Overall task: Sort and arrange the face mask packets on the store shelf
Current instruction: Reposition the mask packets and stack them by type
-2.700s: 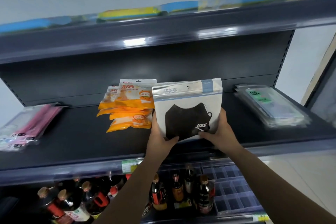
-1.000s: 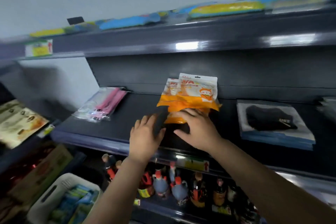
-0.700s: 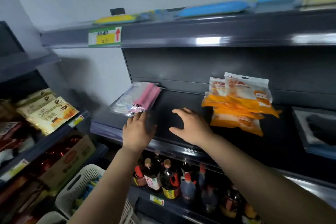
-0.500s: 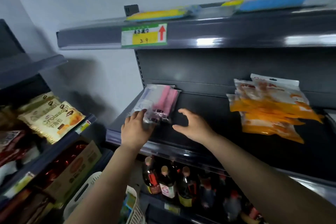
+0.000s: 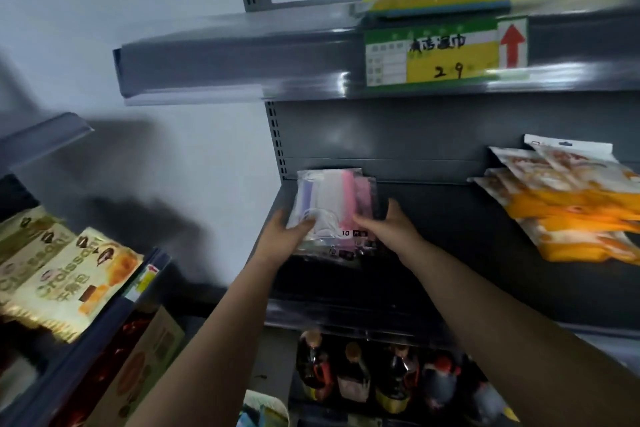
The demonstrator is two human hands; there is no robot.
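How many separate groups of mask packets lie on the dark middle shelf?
2. The clear packets with pink masks lie at the shelf's left end, held by the left hand and right hand. The orange packets lie at the right. More may be out of view.

— What is the shelf made of?
— Dark grey painted metal is seen, matt on the deck, with a glossy clear plastic strip along the front edge.

— And the mask packets?
— Clear, shiny plastic film is shown, wrinkled, with soft pastel cloth inside. The orange packets are covered in glossy printed plastic. A paper price label is held behind the upper strip.
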